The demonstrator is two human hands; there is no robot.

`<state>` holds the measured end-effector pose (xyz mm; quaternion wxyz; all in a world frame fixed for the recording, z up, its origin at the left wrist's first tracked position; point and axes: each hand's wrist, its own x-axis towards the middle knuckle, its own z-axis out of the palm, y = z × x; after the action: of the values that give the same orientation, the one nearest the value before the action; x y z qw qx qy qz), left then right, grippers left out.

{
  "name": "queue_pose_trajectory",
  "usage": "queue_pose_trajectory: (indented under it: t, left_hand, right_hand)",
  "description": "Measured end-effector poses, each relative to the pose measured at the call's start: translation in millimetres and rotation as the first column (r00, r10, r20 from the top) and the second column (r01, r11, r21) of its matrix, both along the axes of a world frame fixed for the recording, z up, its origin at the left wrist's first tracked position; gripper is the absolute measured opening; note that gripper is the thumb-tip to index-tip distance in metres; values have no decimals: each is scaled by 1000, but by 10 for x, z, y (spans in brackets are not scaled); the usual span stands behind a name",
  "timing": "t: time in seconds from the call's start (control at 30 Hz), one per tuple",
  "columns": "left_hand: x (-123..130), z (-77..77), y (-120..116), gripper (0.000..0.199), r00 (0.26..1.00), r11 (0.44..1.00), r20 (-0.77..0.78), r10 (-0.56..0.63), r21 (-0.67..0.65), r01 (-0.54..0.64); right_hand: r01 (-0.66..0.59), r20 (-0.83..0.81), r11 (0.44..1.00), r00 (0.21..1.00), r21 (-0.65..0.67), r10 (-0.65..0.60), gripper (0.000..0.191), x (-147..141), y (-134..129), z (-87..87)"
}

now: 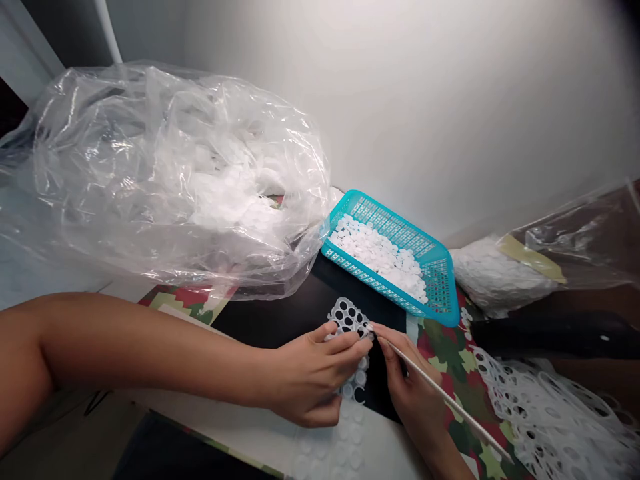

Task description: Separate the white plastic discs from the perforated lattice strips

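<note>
So the left hand (pixel 320 373) is reaching in across the counter (pixel 200 407), fingers curled over a small holey plastic sheet (pixel 345 313) and gripping it around the edges. The upper bit has open rings with dark showing through, while the part below the hand looks mostly filled with whitish rounds, though the hand hides the middle. The right hand (pixel 417 393) has a thin white stick (pixel 450 401) pinched in its fingers, with the tip right at the sheet's right edge, near the left fingertips. The other end slants down to the right.

All this is over a black mat (pixel 275 323), with a camo-looking cloth (pixel 453 353) showing around it. Just beyond the hands there's a blue basket (pixel 370 275) with a bunch of little white discs (pixel 385 260) in it. Huge clear bag (pixel 165 167) of white stuff to the left of that, smaller bag (pixel 500 277) on the right. Nearer on the right is a messy heap of holey plastic scraps (pixel 560 413), below some long black thing (pixel 555 335) I can't make out.
</note>
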<state>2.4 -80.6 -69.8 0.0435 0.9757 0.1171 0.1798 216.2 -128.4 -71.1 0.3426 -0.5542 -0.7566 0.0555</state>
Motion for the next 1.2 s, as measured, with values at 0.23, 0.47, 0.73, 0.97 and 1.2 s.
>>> queue_pose_trajectory:
  t: [0.23, 0.47, 0.73, 0.97, 1.2]
  left_hand:
    - [17, -36, -26, 57, 999, 999, -30, 13, -29, -14]
    - [27, -2, -10, 59, 1000, 990, -24, -5, -141, 1]
    - [23, -6, -13, 64, 1000, 987, -22, -9, -159, 6]
    - [13, -10, -12, 61, 1000, 990, -10, 14, -137, -15]
    - [-6, 3, -6, 61, 1000, 987, -12, 14, -159, -16]
  right_hand:
    - [-62, 22, 997, 998, 36, 61, 27, -34, 6, 45]
    - [-75, 12, 993, 997, 95, 74, 27, -60, 25, 57]
    - [-29, -15, 999, 999, 36, 30, 24, -58, 32, 38]
    - [-159, -147, 966, 980, -203, 131, 24, 149, 71, 52]
    - [-170, -191, 955, 974, -243, 125, 26, 218, 64, 29]
